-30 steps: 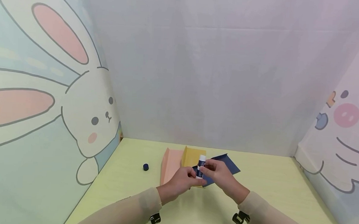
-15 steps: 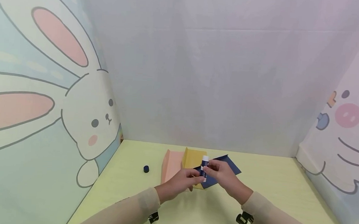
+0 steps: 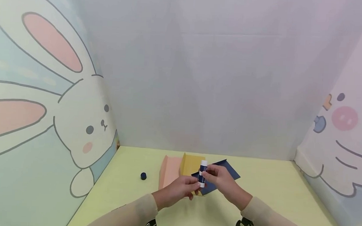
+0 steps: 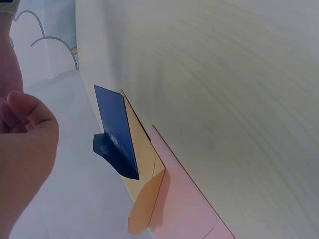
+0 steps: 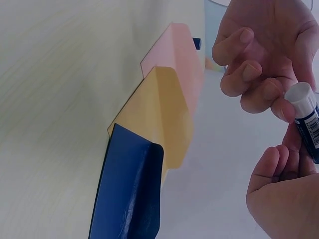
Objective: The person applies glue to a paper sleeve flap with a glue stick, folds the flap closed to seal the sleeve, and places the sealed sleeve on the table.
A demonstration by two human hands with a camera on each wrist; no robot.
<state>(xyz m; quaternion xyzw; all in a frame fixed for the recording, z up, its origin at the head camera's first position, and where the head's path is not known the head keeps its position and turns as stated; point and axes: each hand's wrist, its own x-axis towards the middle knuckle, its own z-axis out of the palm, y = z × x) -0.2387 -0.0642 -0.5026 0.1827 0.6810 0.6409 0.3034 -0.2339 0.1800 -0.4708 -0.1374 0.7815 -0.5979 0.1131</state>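
Note:
An uncapped glue stick [image 3: 202,174], dark blue with white ends, stands nearly upright between my hands in the head view. My right hand [image 3: 223,184] grips its blue body from the right. At the white lower end, my left hand [image 3: 180,190] pinches with thumb and forefinger, its other fingers loosely curled. The right wrist view shows this white base [image 5: 301,94] at the left fingertips. Below and behind lie a pink envelope [image 3: 169,169], a yellow envelope [image 3: 192,164] and a navy envelope [image 3: 231,171], overlapping with flaps raised. The glue stick is hidden in the left wrist view.
A small dark blue cap [image 3: 143,176] stands on the pale yellow table [image 3: 265,191], left of the envelopes. A grey-white sheet [image 3: 206,94] rises behind the table, and walls with cartoon animals flank it.
The left thumb, which reached across the glue stick's lower end, has drawn back leftward to its base. The right hand keeps its grip. The head view has shifted slightly.

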